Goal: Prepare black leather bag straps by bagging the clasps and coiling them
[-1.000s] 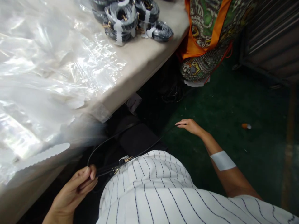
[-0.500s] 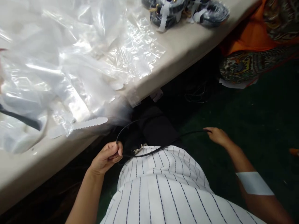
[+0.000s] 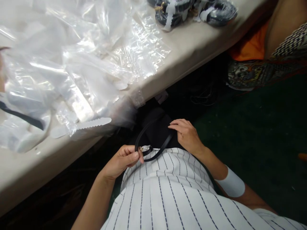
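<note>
A thin black strap [image 3: 163, 147] curves into a loop in front of my waist, above the striped shirt. My left hand [image 3: 127, 158] is closed on it, thumb and fingers pinching several turns together. Beside those fingertips a small gold-coloured metal clasp [image 3: 141, 149] shows. On the right of the loop my right hand [image 3: 188, 134] holds the strap between thumb and fingers, the fingers pointing left. The far part of the loop fades into the dark background over my lap.
Clear plastic bags [image 3: 91, 70] cover much of the pale table [image 3: 192, 44]. A white serrated tie strip [image 3: 93, 123] lies by its edge. Wrapped black coils [image 3: 222, 12] sit at the back. Part of another person [image 3: 287, 32] is at the upper right.
My right hand has come in from the far right toward my left hand, drawing the strap into a tighter loop. My left hand has shifted slightly right. The person at upper right has moved.
</note>
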